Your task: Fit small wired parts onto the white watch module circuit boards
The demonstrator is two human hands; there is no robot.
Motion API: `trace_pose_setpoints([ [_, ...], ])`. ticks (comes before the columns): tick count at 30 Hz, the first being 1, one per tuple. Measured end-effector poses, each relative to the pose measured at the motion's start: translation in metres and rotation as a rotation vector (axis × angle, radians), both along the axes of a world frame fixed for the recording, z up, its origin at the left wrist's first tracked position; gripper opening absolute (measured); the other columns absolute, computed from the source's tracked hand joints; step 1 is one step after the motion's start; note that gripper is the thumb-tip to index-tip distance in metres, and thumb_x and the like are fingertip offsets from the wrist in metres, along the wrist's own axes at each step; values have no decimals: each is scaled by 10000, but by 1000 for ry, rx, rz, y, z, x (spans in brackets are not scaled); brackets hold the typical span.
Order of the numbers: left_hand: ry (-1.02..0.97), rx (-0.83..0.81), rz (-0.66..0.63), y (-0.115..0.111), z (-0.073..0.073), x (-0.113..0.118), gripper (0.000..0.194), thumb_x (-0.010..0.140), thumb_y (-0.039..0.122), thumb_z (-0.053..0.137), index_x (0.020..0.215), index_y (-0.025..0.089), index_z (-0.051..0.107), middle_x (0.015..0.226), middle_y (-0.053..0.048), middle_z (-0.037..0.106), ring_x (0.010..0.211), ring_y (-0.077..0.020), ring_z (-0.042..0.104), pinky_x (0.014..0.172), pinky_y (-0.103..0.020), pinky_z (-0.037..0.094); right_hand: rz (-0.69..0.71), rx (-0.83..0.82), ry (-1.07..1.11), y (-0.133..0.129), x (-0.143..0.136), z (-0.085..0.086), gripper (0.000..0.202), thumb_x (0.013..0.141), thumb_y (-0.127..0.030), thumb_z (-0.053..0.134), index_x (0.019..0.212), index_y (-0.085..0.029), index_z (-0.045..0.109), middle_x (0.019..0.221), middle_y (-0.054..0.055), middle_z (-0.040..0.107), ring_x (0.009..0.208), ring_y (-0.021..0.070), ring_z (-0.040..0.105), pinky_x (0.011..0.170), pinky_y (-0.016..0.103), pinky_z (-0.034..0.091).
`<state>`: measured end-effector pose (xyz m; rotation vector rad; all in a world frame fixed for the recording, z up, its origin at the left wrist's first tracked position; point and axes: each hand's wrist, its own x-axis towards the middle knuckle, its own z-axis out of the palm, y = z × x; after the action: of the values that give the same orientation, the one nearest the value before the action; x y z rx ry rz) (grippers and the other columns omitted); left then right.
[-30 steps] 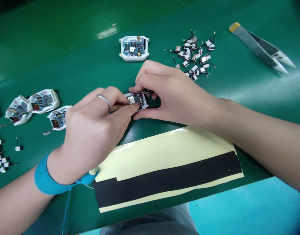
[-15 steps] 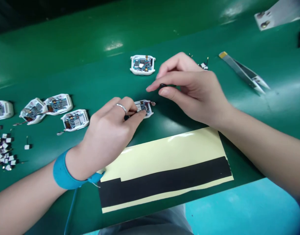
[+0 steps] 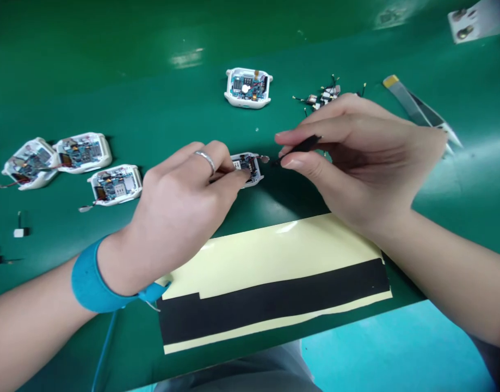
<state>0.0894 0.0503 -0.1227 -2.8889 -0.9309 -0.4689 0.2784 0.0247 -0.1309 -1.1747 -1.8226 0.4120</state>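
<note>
My left hand (image 3: 184, 196), with a ring and a blue wrist strap, is closed, its thumb and fingertips on a small white watch case (image 3: 255, 177). A circuit board shows inside the case, and a small round part on wires sticks out at its right side; my fingers hide the left part. Just right of the case, my right hand (image 3: 356, 158) pinches a small thin black strip (image 3: 307, 145) between thumb and forefinger, above the green table. Below both hands lies a yellow backing sheet (image 3: 274, 250) with a wide black band (image 3: 282, 299) across it.
More open white watch cases lie at the left, including one case (image 3: 117, 185) near my left wrist. Another case (image 3: 248, 88) sits farther back. Small wired parts (image 3: 325, 98) are piled behind my right hand, beside tweezers (image 3: 413, 106). A metal bracket (image 3: 474, 24) stands at the back right.
My right hand has moved right, away from the watch case, and turned so more of the black strip shows. My left hand stays on the case. The camera view has shifted slightly.
</note>
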Motion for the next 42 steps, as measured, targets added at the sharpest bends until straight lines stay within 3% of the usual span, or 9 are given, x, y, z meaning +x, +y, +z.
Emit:
trace_pose_setpoints([
  [6,-6,74,-15,1,-2,0,215,827,227,455,747,162,644,680,-30,586,617,-163,552,472,-258,406,201,-135,-413,16,5,2,229,885,-246,404,1023,-174,572,886,21,555,814,114,538,710,251,447],
  [10,-8,43,-3,-1,-1,2,180,822,229,466,794,194,640,695,-8,583,631,-148,548,499,-248,417,328,-244,-566,26,6,-2,430,794,-388,548,1133,-128,504,953,60,518,835,159,531,677,270,445],
  [12,-31,24,-5,-1,0,2,163,816,209,478,818,193,640,701,-10,585,641,-150,553,511,-250,426,351,-257,-584,26,5,-3,526,725,-414,622,1141,-116,502,951,69,519,840,179,533,680,281,448],
  [16,-33,0,-1,-2,1,1,153,815,200,490,844,196,640,716,-8,593,666,-149,564,529,-252,437,311,-241,-566,23,5,-4,408,745,-344,619,1084,-132,540,888,49,535,792,160,540,693,280,446],
  [23,30,-14,20,-2,4,2,216,836,259,472,785,151,651,740,-34,617,678,-157,562,518,-259,425,291,-214,-543,23,4,-6,399,724,-357,635,1048,-136,556,879,38,548,754,145,548,667,267,448],
  [30,35,-115,159,-3,7,8,270,845,297,472,730,127,647,622,-18,583,626,-130,550,507,-241,420,302,-176,-524,23,7,-8,360,730,-378,624,1008,-162,549,859,15,547,731,115,540,613,226,429],
  [37,87,27,33,-3,4,3,291,862,273,408,763,133,644,702,-25,560,694,-158,564,517,-258,421,305,-173,-520,23,7,-8,351,730,-363,626,1002,-154,553,861,21,552,707,106,527,587,222,416],
  [42,50,-11,60,-2,4,3,264,855,278,425,754,156,636,673,-5,547,674,-142,558,508,-240,414,305,-196,-528,23,6,-6,367,739,-364,620,1013,-130,554,860,34,548,719,110,521,596,228,410],
])
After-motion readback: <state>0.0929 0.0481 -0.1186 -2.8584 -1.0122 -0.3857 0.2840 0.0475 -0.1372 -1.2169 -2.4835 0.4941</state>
